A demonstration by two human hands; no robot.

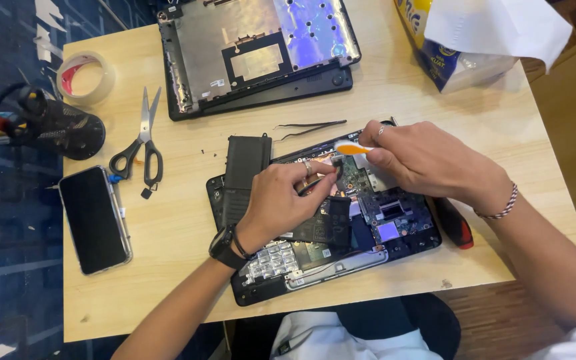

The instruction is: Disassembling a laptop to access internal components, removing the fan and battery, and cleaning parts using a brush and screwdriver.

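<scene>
at frame centre the opened laptop shell (pixel 261 280) holds its boards; right hand (pixel 428 160) grasps an orange-white tool (pixel 353 149), left hand (pixel 278 200) pinches a part inside.

Hidden and cut-off items at your bench

Your left hand (pixel 281 200) covers the middle of the opened laptop (pixel 341 253); your right hand (pixel 428 160) hides most of the orange-and-white tool (pixel 353 149) and where its tip touches. The red-handled screwdriver (pixel 453 224) shows only partly. The removed bottom cover (pixel 248 47) and tissue pack (pixel 448 63) run off the top edge.
</scene>
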